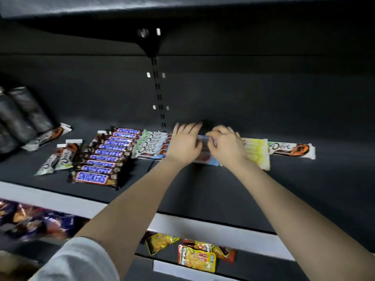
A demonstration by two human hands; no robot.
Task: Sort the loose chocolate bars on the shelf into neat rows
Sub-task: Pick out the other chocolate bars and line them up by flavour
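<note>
Both hands work mid-shelf, near the back edge. Left hand (185, 144) lies on the blue bars (205, 157) with fingers (190, 127) spread and fairly straight, so pressing rather than gripping. Right hand (227, 146) has its fingers curled and seems to pinch the top of the same bars; blur hides the exact hold.

Risks:
- Slick wrappers slide, and the pile fans out if squeezed from both sides.
- The right wrist lies over the yellow-green bars (257, 153) and could drag them askew.
- A leftward shove could bump the white bar row (152, 148) into the Snickers row (103, 157).

Loose bars (54, 161) near the left end of the shelf (223, 191) and a single bar (292, 151) toward the right are not yet lined up.
</note>
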